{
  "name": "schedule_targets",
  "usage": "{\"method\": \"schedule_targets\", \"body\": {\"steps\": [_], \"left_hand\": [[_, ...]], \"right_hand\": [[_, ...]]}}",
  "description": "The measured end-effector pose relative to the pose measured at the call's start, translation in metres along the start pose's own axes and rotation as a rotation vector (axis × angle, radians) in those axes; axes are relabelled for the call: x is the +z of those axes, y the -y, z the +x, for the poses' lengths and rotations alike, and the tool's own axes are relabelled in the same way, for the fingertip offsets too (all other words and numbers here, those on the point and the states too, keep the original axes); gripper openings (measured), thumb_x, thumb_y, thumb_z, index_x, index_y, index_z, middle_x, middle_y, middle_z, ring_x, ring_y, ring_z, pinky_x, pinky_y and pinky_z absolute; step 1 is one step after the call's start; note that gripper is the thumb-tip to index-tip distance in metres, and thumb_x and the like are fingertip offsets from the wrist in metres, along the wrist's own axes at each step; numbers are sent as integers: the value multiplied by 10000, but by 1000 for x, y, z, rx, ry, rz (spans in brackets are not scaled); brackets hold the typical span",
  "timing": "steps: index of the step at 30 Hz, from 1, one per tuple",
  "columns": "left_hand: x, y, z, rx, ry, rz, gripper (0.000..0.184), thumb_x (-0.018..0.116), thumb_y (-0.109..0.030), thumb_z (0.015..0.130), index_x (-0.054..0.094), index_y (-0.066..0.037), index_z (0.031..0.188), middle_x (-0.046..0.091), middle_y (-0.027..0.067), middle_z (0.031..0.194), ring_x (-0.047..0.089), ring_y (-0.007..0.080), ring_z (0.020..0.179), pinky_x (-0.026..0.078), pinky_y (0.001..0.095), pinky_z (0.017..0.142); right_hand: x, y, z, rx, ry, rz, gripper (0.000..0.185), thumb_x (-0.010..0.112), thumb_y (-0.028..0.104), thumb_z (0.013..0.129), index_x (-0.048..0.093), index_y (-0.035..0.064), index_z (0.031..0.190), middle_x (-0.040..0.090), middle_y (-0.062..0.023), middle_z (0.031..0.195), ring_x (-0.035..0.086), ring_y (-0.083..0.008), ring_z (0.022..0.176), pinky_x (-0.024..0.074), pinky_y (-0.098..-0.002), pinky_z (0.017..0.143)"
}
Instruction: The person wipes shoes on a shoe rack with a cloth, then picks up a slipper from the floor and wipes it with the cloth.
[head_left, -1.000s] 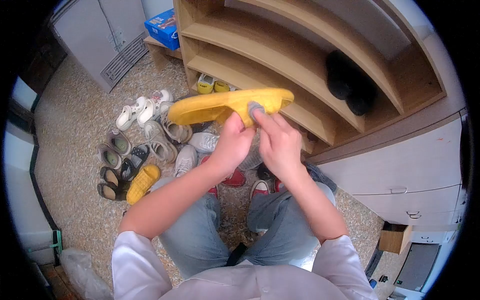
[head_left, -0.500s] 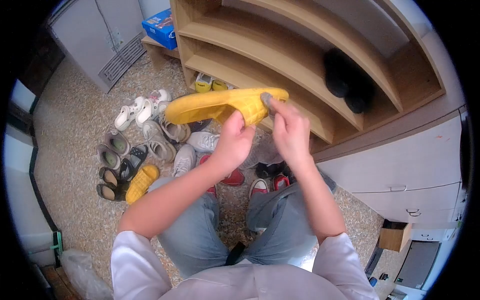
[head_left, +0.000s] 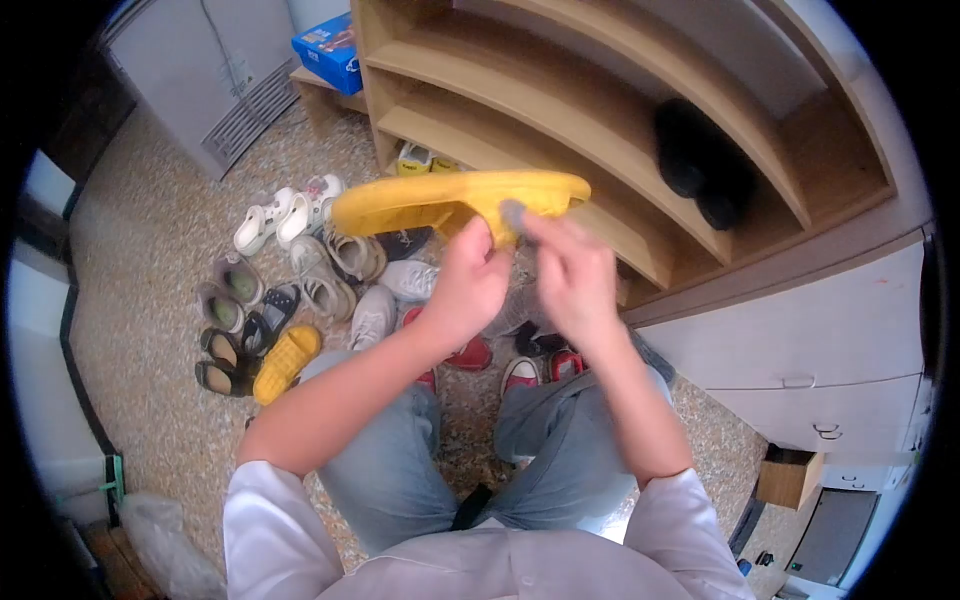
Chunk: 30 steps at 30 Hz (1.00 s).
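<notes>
A yellow slipper (head_left: 410, 200) is held up on its side in front of the shelves. My left hand (head_left: 470, 280) grips it by the lower edge of its strap, thumb and fingers closed. My right hand (head_left: 575, 275), blurred by motion, has its fingers closed on a small grey cloth (head_left: 513, 214), which touches the slipper's strap. On the floor at the left lies the matching yellow slipper (head_left: 287, 362), beside black open shoes (head_left: 222, 362).
Ahead stands a wooden shoe rack (head_left: 480, 75) with black shoes (head_left: 695, 165) on one shelf. Several pairs, including white clogs (head_left: 265, 222) and grey sneakers (head_left: 372, 315), cover the floor. A blue box (head_left: 328, 52) is at the back left; white drawers (head_left: 790, 350) are at the right.
The grey cloth has moved left and slightly down along the slipper's strap with my right hand. My left hand keeps its grip, and the slipper is tilted a little differently.
</notes>
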<state>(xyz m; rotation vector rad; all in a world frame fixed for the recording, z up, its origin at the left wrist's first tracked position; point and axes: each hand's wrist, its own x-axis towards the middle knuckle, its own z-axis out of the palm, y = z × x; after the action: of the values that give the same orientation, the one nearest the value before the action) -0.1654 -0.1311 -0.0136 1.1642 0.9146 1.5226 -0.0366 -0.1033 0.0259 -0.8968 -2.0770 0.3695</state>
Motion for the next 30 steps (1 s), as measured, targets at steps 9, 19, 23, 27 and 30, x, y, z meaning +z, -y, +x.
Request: {"method": "schedule_targets", "body": {"steps": [9,19,23,27,30], "left_hand": [[-2,8,1,-10,-29,102,429,380,126,815,407,31,1232,515,105,1209,472,179,1164,330,303,1012],[2,9,0,-11,-26,69,405,372,120,830,413,22,1221,517,107,1200,484,173,1141,350,294,989],[-3,7,0,-6,-33,109,408,375,113,837,407,15,1231,520,92,1198,474,167,1152,332,299,1004],[1,6,1,4,-26,9,392,376,123,818,426,25,1194,532,100,1175,493,176,1129,358,300,982],[-5,8,0,-21,-27,111,380,384,115,826,432,24,1192,530,96,1175,488,169,1131,364,293,973]], "right_hand": [[0,-6,5,5,-54,21,260,518,-1,761,659,69,967,606,-160,782,607,-335,694,487,-392,616],[2,-7,6,34,-43,-2,278,528,3,751,658,86,983,625,-152,810,623,-325,721,508,-389,645],[3,15,-2,-12,20,22,258,523,12,761,659,71,973,625,-157,813,622,-331,720,504,-394,642],[4,-5,8,76,-89,25,237,511,24,775,670,73,943,622,-148,797,617,-337,707,491,-399,619],[4,11,0,26,-14,24,253,513,16,765,667,73,957,619,-152,789,614,-336,714,490,-399,632]]}}
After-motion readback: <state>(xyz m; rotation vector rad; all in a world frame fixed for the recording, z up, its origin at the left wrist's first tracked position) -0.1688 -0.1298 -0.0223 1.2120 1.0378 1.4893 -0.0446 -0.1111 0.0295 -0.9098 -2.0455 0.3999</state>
